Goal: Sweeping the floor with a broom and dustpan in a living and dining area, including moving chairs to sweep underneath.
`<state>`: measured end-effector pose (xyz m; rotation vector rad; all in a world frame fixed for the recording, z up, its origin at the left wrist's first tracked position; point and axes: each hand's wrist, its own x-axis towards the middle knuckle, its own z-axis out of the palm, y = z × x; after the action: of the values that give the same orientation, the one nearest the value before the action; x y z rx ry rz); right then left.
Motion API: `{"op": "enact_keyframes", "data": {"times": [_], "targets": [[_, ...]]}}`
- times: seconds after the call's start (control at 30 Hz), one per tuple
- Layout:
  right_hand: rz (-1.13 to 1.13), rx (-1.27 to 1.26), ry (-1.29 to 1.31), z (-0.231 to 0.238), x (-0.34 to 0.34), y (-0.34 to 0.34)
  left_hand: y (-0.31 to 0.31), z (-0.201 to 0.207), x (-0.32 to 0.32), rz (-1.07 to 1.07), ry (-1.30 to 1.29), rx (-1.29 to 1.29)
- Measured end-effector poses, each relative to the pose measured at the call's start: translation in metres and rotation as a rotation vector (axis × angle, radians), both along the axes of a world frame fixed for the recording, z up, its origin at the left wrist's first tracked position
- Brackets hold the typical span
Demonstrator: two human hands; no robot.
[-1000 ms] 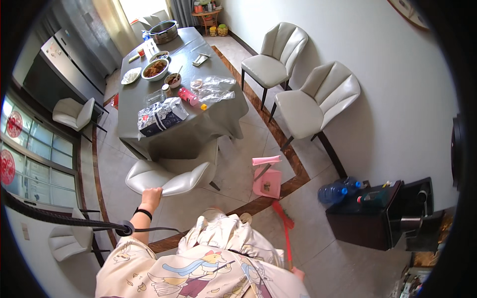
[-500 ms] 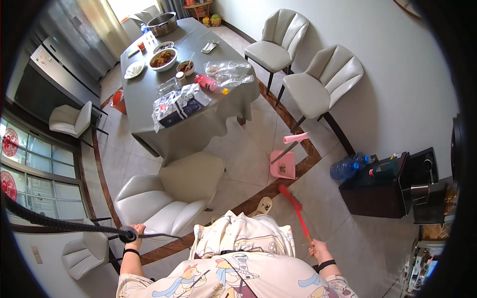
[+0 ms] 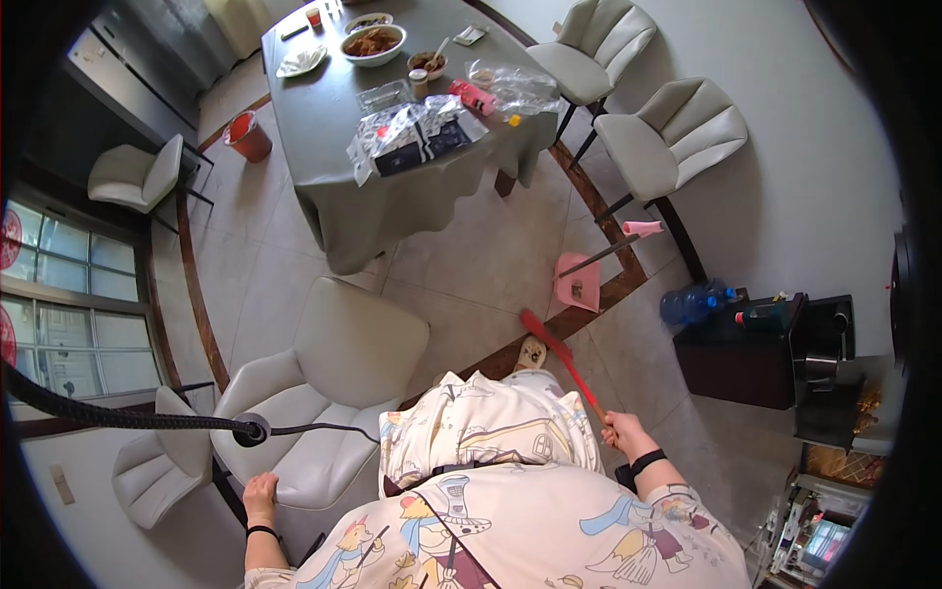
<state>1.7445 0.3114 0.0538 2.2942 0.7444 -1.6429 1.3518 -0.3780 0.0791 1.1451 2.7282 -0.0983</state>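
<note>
Since a second ago, the pale grey padded leather chair (image 3: 334,422) has come away from the table with the grey cloth (image 3: 343,226), and the red plastic broom (image 3: 572,363) has swung across so its head is just past the toe of my cream slipper (image 3: 531,354). My left hand (image 3: 261,501) is right beside the chair's back, fingers curled in; I can't tell if they touch it. My right hand (image 3: 623,434) has its fingers wrapped round the top end of the broom's handle, and the broom head points to eleven o'clock from there. From that head, the pink plastic dustpan (image 3: 564,294) sits at one o'clock, with some bits in it. To use the broom well, I think I should hold it firm but not too tight, keep its head low and flat, and make short, soft strokes toward one o'clock. Big swings could knock the dustpan and spill the bits. I should keep my slipper out of the way too, and watch the chair at ten o'clock so I don't bump it.
</note>
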Motion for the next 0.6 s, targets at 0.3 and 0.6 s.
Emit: {"op": "enact_keyframes", "data": {"times": [0.3, 0.6], "targets": [[0.5, 0.285, -0.012, 0.013, -0.124, -0.002, -0.005, 0.013, 0.022, 0.169, 0.004, -0.043], [1.509, 0.69, 0.146, -0.027, -0.304, 0.051, 0.071, 0.027, 0.005, 0.653, -0.339, -0.152]]}}
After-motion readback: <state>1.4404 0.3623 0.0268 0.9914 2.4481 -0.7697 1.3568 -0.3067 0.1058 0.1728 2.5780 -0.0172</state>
